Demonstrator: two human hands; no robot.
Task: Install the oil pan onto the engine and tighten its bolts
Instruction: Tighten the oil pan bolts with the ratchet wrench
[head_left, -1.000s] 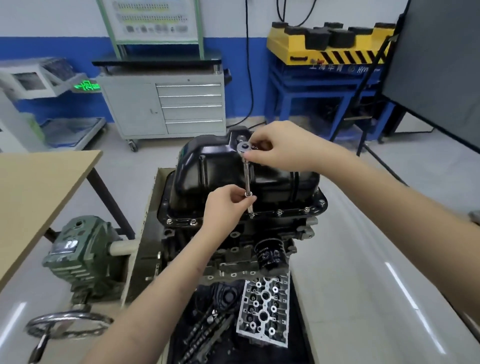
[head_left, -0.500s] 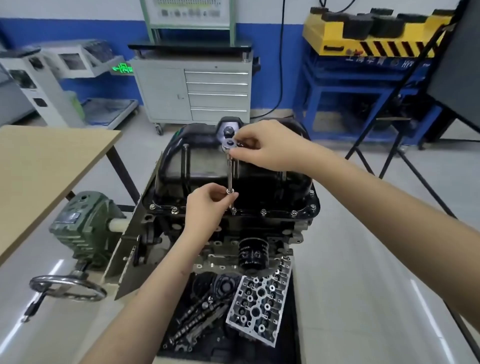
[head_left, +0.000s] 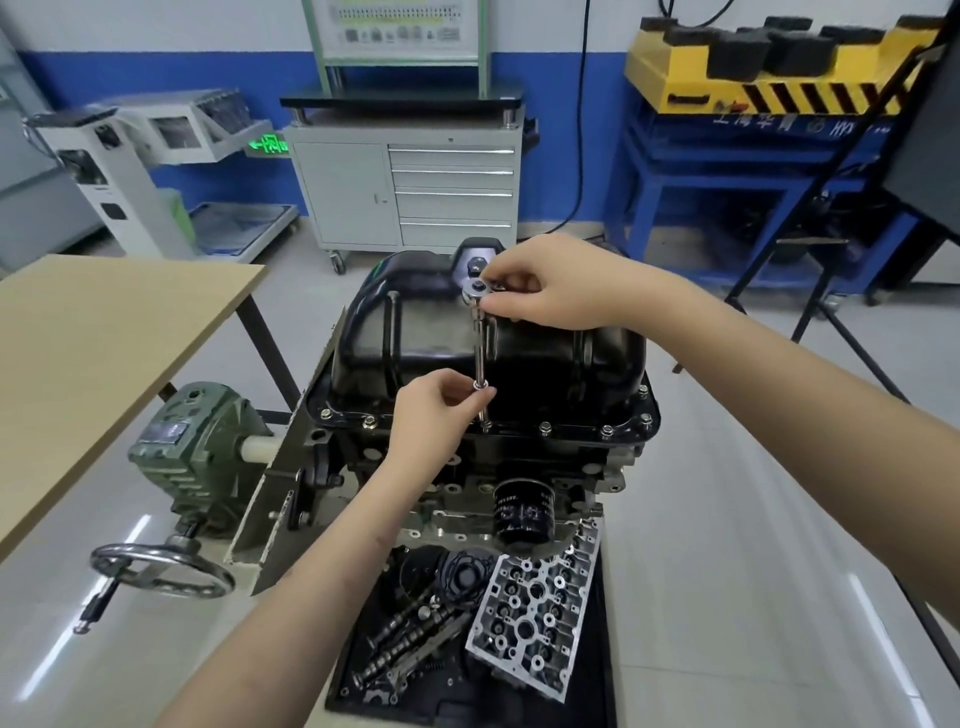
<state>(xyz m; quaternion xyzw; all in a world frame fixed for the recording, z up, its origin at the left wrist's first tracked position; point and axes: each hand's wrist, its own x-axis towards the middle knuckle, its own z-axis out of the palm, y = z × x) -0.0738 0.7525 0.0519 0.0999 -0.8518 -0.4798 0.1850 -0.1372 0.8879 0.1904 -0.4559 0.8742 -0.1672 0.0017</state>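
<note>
- The grip: the ratchet head is pinched by the right hand, and the extension bar is pinched low by the left hand.
- The oil pan is seated on the engine, flange bolts in place.
- The bar should be kept plumb over the front bolt.
- The socket is best held fully seated while turned, so slipping is avoided.

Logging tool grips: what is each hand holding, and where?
Both hold the ratchet extension: right hand pinches its head, left hand pinches the lower shaft.
</note>
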